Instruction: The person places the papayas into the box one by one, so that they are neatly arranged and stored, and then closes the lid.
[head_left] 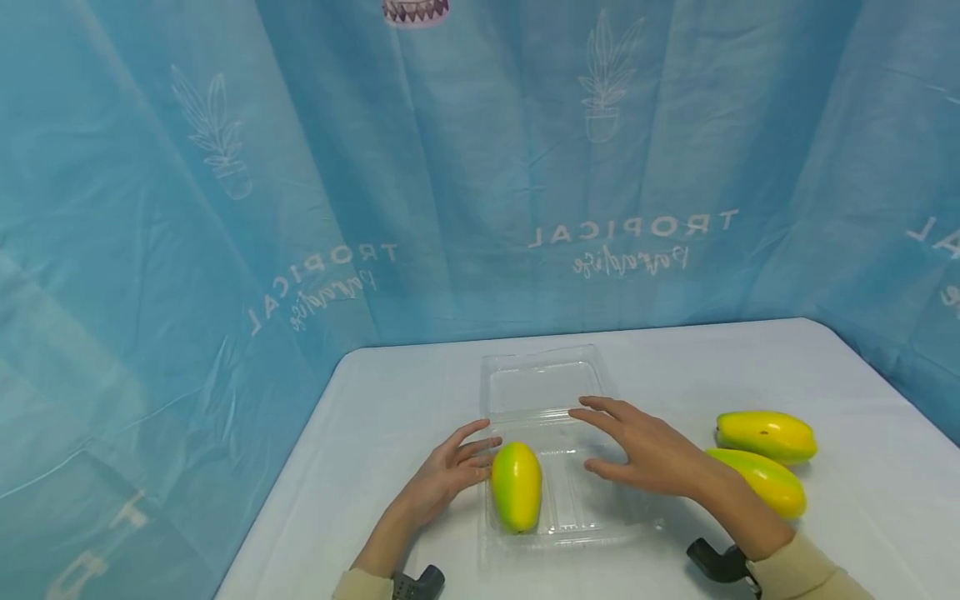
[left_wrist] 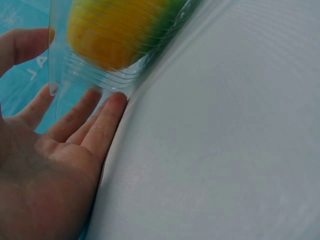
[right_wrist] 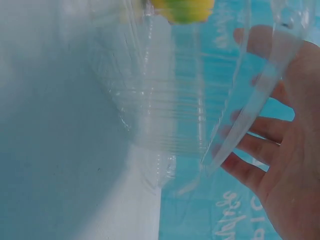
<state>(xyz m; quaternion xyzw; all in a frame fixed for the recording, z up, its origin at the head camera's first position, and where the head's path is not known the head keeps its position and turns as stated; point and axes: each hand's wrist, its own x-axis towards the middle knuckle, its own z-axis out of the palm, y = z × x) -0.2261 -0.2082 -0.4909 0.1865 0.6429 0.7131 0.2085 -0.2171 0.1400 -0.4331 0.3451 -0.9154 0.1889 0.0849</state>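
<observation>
A clear plastic clamshell container lies opened on the white table, its lid folded back toward the far edge. One yellow-green mango sits in the left part of its base. My left hand is at the container's left side. In the left wrist view its extended fingertips touch or nearly touch the clear wall. My right hand hovers with spread fingers over the container's right side, holding nothing. In the right wrist view its fingers show partly through the clear plastic rim.
Two more yellow-green mangoes, a far one and a nearer one, lie on the table to the right, by my right forearm. A blue printed curtain hangs behind and beside the white table.
</observation>
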